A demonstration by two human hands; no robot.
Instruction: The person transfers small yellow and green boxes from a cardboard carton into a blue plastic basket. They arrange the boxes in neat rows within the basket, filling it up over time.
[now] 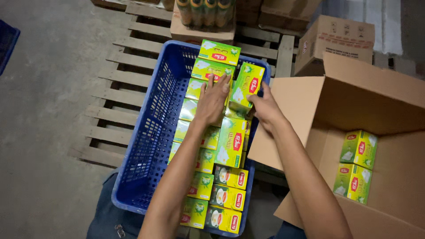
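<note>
Blue crate (146, 146) approx half filled; my right hand (261, 106) gripped a green tea box (246, 88), left hand (212, 99) lay flat, fingers spread. 2 boxes (356, 166) remained in carton (310, 102).

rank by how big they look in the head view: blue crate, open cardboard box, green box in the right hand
1. open cardboard box, though it sits nearer the camera and runs off frame, so this is unsure
2. blue crate
3. green box in the right hand, clearly smallest

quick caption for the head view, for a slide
Left hand flat on green boxes in a blue crate; right hand grips a tilted green box beside an open carton.
</note>
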